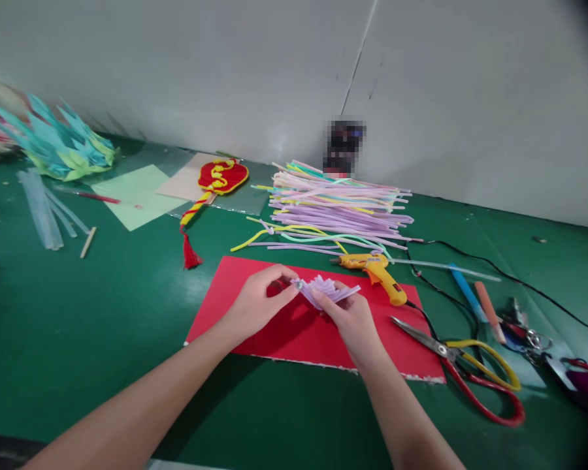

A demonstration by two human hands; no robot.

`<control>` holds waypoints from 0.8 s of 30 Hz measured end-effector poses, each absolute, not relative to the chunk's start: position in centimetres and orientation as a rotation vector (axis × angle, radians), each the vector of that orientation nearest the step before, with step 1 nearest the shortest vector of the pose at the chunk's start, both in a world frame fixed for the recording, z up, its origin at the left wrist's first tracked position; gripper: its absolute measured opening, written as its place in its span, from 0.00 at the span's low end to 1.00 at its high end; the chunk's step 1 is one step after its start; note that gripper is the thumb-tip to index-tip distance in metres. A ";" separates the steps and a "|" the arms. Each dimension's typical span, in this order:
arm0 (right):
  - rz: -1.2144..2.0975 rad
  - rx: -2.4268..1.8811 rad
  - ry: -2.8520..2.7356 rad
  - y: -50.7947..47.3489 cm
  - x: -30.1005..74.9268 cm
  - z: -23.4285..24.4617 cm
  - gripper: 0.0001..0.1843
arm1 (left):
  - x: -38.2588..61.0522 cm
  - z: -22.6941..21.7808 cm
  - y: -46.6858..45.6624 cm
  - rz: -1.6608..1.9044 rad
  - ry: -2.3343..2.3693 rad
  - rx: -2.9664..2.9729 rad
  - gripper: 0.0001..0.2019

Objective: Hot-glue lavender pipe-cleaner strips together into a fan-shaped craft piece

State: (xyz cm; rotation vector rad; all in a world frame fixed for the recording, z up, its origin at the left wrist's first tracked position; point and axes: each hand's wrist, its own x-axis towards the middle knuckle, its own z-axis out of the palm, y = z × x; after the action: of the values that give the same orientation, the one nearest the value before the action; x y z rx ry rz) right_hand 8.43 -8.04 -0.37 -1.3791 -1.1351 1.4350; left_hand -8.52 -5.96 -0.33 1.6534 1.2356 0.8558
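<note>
Pinching a maybe half-made purple pipe-cleaner bunch [326,287], left hand [255,299] and right hand [353,320] are nearly closed above the red board [294,341], loose pipe cleaners [338,210] behind it.

Bare left forearm [151,391] slants in from eight o'clock, right forearm [396,401] from five; left hand [261,300] pinches toward two o'clock, right hand [353,320] toward ten.

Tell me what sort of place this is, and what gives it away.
Probably a craft workspace: a yellow glue gun, large scissors and a pile of pastel pipe cleaners share a green tabletop.
</note>
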 end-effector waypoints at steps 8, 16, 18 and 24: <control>1.297 -1.385 -1.251 -8.2 8.1 -1.1 0.13 | -8.5 0.0 -6.0 0.854 1.281 1.675 0.05; 1.289 -1.391 -1.269 -8.2 8.1 -0.8 0.13 | -8.5 0.0 -5.9 0.836 1.283 1.689 0.05; 1.284 -1.390 -1.276 -8.3 8.1 -0.7 0.13 | -8.5 0.0 -5.9 0.841 1.288 1.709 0.05; 1.256 -1.398 -1.283 -8.2 8.1 -1.3 0.12 | -8.5 0.1 -6.0 0.865 1.287 1.802 0.04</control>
State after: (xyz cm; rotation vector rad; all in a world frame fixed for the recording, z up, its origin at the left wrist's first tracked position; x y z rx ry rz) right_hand 8.12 -8.15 -1.31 -1.3985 -1.2830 1.2562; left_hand -8.55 -6.02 0.06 1.8018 1.2866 0.8646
